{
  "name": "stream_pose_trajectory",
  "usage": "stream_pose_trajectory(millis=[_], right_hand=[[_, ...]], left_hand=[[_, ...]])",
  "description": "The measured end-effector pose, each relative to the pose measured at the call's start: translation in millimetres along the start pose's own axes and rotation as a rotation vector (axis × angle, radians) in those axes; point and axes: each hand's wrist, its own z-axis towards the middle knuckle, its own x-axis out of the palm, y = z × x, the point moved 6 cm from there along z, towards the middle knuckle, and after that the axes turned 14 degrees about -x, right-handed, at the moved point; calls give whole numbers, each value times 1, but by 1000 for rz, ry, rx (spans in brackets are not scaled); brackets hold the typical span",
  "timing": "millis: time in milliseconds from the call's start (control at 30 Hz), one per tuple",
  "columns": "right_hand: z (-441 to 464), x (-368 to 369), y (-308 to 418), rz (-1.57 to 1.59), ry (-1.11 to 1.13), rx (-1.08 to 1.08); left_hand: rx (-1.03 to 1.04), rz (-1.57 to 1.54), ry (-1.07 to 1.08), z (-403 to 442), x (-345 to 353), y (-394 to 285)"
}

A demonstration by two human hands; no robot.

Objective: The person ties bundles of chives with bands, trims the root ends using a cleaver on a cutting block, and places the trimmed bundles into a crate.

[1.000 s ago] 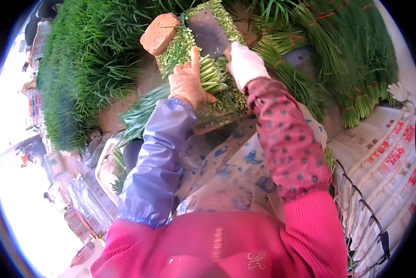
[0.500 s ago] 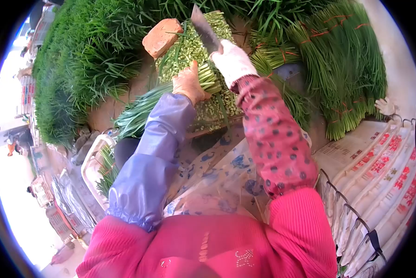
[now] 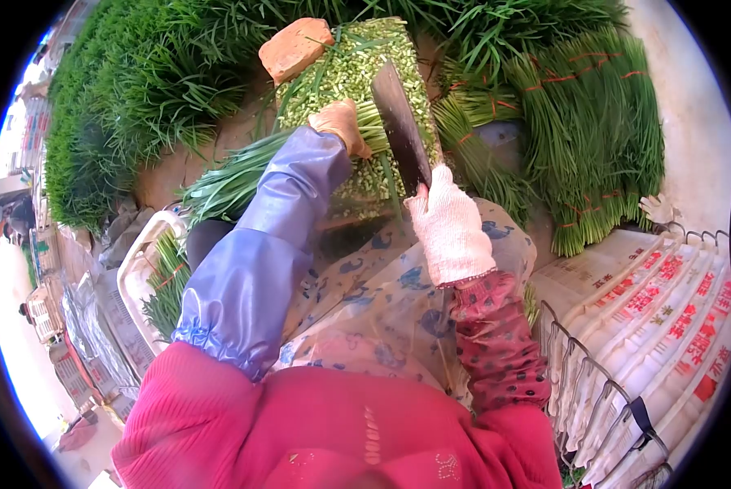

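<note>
My left hand [image 3: 341,129], in a tan glove, is closed around a bunch of green chives [image 3: 228,181]. The leaves trail to the lower left, and the pale stalk ends [image 3: 372,130] point right. In my white-gloved right hand [image 3: 449,228] is the handle of a cleaver [image 3: 402,122]. Its broad dark blade stands close by the stalk ends, tip pointing away from me; whether it touches them I cannot tell. Beneath both lies a thick spread of chopped stalk pieces [image 3: 386,49]. An orange brick [image 3: 296,49] rests at its far left corner.
Loose chives [image 3: 137,106] are heaped at the left and back. Bundles tied with red bands [image 3: 585,138] lie to the right. A white basket [image 3: 141,253] holding chives stands at the lower left. White printed bags [image 3: 667,301] hang on a wire rack [image 3: 597,354] at the right.
My right hand has come down toward me and slightly right with the cleaver, bringing the blade beside the stalk ends. The left hand keeps its hold on the chives.
</note>
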Motion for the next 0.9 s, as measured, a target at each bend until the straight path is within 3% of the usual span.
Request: stream_pose_trajectory(millis=[267, 333, 400, 433, 533, 667, 767, 800, 900], right_hand=[[18, 3, -3, 6, 150, 96], [27, -4, -2, 116, 186, -49], [41, 22, -5, -47, 237, -329], [51, 11, 2, 125, 208, -146], [104, 86, -20, 436, 61, 219], [144, 90, -1, 229, -23, -66], [122, 85, 0, 175, -71, -42], [97, 57, 7, 125, 239, -82], [67, 56, 4, 161, 124, -20]], left_hand=[[12, 91, -95, -5, 3, -5], [73, 87, -67, 1, 8, -1], [16, 96, 5, 10, 13, 0], [29, 93, -16, 18, 19, 0], [42, 80, -161, 17, 18, 1], [21, 60, -166, 66, 46, 23], [36, -5, -205, 40, 27, 12], [40, -7, -205, 29, 20, 6], [41, 71, -225, 15, 14, -1]])
